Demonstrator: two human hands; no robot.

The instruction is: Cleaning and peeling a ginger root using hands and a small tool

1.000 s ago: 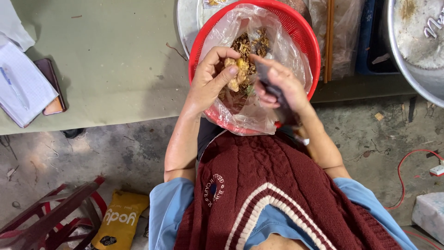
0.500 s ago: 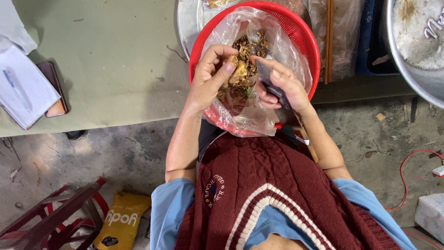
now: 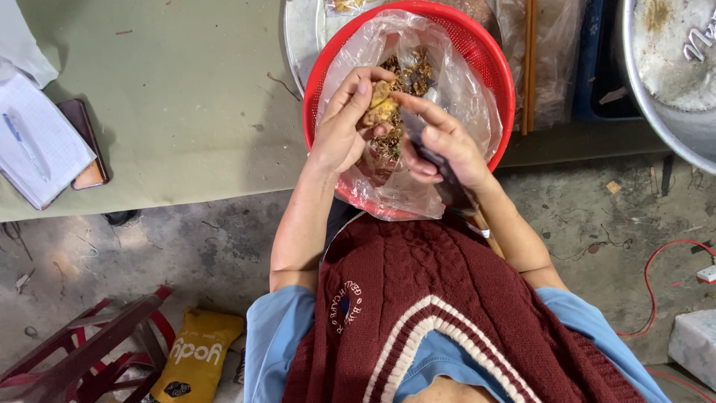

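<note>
Yellowish knobbly root piece point(image 3: 381, 109), held over the red plastic basket point(image 3: 498, 82), pinched between thumb and curled fingers of the left hand point(image 3: 344, 127); fingers pressed close together around it, thumb on top. Right hand point(image 3: 440, 142) just beside it, fingers closed around a dark knife point(image 3: 436, 160), index finger stretched forward along the blade toward the root piece, touching or almost touching it; exact contact hard to tell. Basket lined with a clear plastic bag point(image 3: 462, 89) that holds brown peelings and scraps point(image 3: 409, 71) below the hands. Basket rests partly on the edge of a green table point(image 3: 171, 112) and over the person's lap. Behind the basket, a round metal tray point(image 3: 300, 37); to the right, a pair of wooden chopsticks point(image 3: 528, 60) lying on another plastic bag, and a large metal basin point(image 3: 671, 67) at the far right. On the table's left edge, a white notepad point(image 3: 37, 142) over a dark phone point(image 3: 83, 142). On the concrete floor: red stool point(image 3: 89, 351), yellow packet point(image 3: 198, 354).
</note>
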